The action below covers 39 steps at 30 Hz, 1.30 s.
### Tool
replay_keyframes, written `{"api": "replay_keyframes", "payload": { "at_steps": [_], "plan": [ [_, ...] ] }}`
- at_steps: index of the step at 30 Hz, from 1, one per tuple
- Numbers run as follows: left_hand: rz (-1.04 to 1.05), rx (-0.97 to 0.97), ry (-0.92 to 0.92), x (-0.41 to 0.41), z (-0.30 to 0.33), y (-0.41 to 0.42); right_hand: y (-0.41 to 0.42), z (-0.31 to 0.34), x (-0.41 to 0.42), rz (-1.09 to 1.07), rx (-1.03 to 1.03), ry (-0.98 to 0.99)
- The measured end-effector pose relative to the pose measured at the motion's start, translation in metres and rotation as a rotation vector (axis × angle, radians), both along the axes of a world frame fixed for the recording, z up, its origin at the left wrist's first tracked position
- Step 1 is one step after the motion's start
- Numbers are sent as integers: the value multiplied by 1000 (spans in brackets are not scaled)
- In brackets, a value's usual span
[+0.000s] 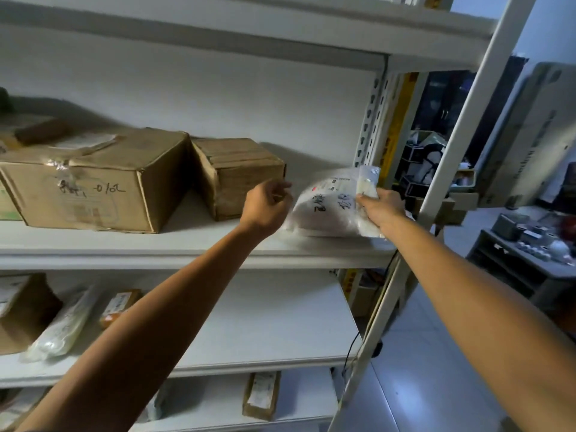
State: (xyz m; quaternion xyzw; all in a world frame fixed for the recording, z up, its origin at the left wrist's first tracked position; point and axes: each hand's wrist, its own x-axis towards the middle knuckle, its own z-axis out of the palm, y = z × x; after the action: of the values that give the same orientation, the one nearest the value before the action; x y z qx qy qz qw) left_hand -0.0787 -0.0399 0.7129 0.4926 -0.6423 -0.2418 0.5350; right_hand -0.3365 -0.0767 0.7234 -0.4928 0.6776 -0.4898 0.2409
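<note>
A white plastic bag (327,210) with black handwriting and a small red mark lies at the right end of the middle shelf (187,244). My right hand (378,205) grips its right edge, thumb on top. My left hand (268,204) hovers just left of the bag with its fingers loosely curled, holding nothing that I can see; whether it touches the bag is unclear.
Two worn cardboard boxes (93,179) (240,176) stand left of the bag. A white slanted upright post (461,126) bounds the shelf's right side. Lower shelves hold packets (62,325) and small boxes (261,395). A cluttered table (530,244) stands at the right.
</note>
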Motion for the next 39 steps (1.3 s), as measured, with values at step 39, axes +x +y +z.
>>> {"api": "replay_keyframes", "payload": {
  "at_steps": [39],
  "plan": [
    [15, 661, 468, 144, 16, 108, 103, 42, 137, 577, 183, -152]
  ]
}}
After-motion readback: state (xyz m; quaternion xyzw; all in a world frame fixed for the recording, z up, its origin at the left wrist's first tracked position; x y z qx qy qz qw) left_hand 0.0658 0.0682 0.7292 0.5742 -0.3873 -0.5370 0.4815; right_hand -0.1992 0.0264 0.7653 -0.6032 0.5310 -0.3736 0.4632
